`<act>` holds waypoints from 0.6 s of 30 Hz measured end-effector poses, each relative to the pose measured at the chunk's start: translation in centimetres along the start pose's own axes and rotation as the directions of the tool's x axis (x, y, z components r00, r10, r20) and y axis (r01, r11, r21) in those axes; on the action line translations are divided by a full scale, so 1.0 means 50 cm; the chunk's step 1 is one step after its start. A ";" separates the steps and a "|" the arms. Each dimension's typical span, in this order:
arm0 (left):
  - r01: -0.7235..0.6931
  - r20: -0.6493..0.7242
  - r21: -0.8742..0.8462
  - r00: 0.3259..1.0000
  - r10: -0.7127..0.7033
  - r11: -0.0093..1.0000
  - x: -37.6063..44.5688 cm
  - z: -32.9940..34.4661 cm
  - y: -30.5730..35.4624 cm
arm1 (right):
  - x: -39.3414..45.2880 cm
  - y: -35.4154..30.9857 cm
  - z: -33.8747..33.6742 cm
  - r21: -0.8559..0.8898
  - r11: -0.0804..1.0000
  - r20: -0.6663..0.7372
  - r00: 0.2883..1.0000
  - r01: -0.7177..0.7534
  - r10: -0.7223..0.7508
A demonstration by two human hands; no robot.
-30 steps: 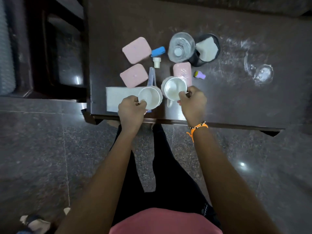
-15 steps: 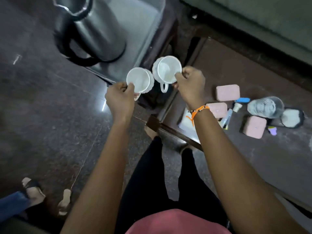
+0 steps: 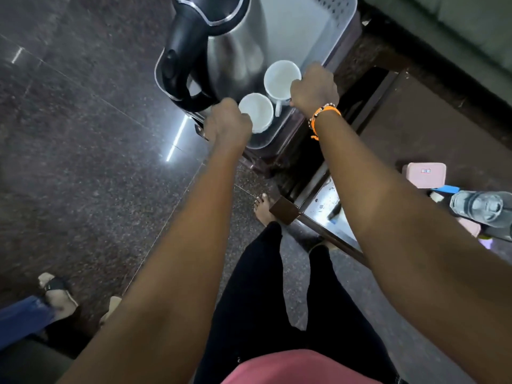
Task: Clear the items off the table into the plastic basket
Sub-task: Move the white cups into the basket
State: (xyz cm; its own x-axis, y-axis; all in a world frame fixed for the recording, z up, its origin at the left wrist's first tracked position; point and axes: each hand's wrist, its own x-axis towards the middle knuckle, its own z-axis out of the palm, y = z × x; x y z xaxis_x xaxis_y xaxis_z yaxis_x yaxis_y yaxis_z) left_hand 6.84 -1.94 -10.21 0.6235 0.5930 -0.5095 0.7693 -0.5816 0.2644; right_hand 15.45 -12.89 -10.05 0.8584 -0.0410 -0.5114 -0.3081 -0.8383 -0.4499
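A dark speckled stone floor (image 3: pixel 83 162) fills the left of the view, and a dark brown surface (image 3: pixel 432 128) runs along the right. At the top, a pale plastic basket (image 3: pixel 329 37) stands on a dark wooden stand beside that surface. A steel kettle (image 3: pixel 221 51) with a black handle already sits inside the basket, on its left side.

Both arms reach forward over the basket's near end. The left hand (image 3: pixel 225 126) has its fingers curled round the near side of a white cup (image 3: pixel 256 112), held low in the basket's near corner, just beside the kettle. The right hand (image 3: pixel 314 88), with an orange band at the wrist, grips a second white cup (image 3: pixel 279 79) at its right side; its handle points toward the person. The two cups are close together, mouths up; whether either rests on the basket floor cannot be told.

On the surface at the right edge lie a pink box (image 3: pixel 424 174), a blue object (image 3: pixel 448 189) and a clear glass (image 3: pixel 482 207) tipped on its side.
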 end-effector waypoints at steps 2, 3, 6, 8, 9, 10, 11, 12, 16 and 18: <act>-0.041 0.016 0.045 0.999 0.040 0.998 0.005 0.010 -0.001 | 0.005 -0.002 0.011 -0.078 0.997 -0.028 1.000 -0.007 0.005; -0.056 0.015 0.064 0.998 0.055 0.996 0.007 0.015 -0.001 | 0.009 -0.003 0.016 -0.111 0.994 -0.030 1.000 -0.006 0.003; -0.085 0.014 0.113 0.996 0.084 0.990 0.010 0.026 -0.002 | 0.018 0.000 0.021 -0.222 0.975 -0.025 0.999 0.034 -0.040; -0.092 0.030 0.145 0.996 0.088 0.985 0.010 0.030 -0.003 | 0.024 0.005 0.020 -0.308 0.947 -0.018 0.995 0.089 -0.099; -0.090 0.040 0.159 0.996 0.085 0.983 0.009 0.031 -0.004 | 0.025 0.008 0.018 -0.346 0.931 -0.008 0.992 0.118 -0.129; -0.089 0.045 0.174 0.996 0.082 0.981 0.004 0.031 -0.005 | 0.024 0.011 0.016 -0.368 0.918 0.002 0.988 0.145 -0.155; -0.091 0.038 0.188 0.996 0.085 0.978 -0.004 0.032 -0.004 | 0.020 0.016 0.014 -0.372 0.912 0.006 0.983 0.172 -0.182; -0.097 0.010 0.191 0.995 0.096 0.977 -0.015 0.032 -0.003 | 0.012 0.020 0.013 -0.363 0.910 -0.003 0.976 0.201 -0.216; -0.217 -0.152 0.059 0.963 0.224 0.974 -0.094 0.043 0.014 | -0.048 0.068 -0.005 -0.199 0.935 -0.140 0.936 0.294 -0.324; -0.301 -0.141 -0.079 0.947 0.288 0.950 -0.142 0.064 0.027 | -0.083 0.118 -0.022 -0.071 0.961 -0.156 0.949 0.267 -0.275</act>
State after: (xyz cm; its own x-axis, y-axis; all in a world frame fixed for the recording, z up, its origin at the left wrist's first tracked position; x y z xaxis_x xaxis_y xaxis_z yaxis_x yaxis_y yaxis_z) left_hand 2.99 -8.73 -8.85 0.8320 0.4725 -0.2907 0.5543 -0.6875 0.4692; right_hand 10.52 -18.27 -9.75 0.9630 0.1070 -0.2474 -0.0378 -0.8553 -0.5167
